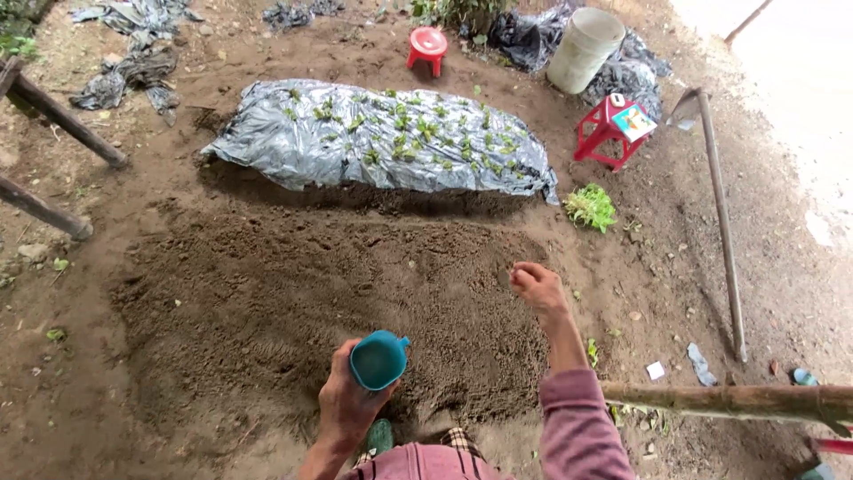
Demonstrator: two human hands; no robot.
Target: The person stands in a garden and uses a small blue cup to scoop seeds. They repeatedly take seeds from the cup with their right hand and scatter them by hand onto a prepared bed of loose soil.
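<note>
Head view: plastic-covered seedling bed [373, 138] beyond hands, hoe [721, 222] rightward.

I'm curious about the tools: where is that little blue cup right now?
The blue cup is in the left hand, low in the head view, over the near edge of the bare soil bed.

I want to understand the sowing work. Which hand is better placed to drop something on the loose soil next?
Probably the right hand: it is closed and stretched out over the dark tilled soil. The left hand stays near the body, holding the teal cup.
</note>
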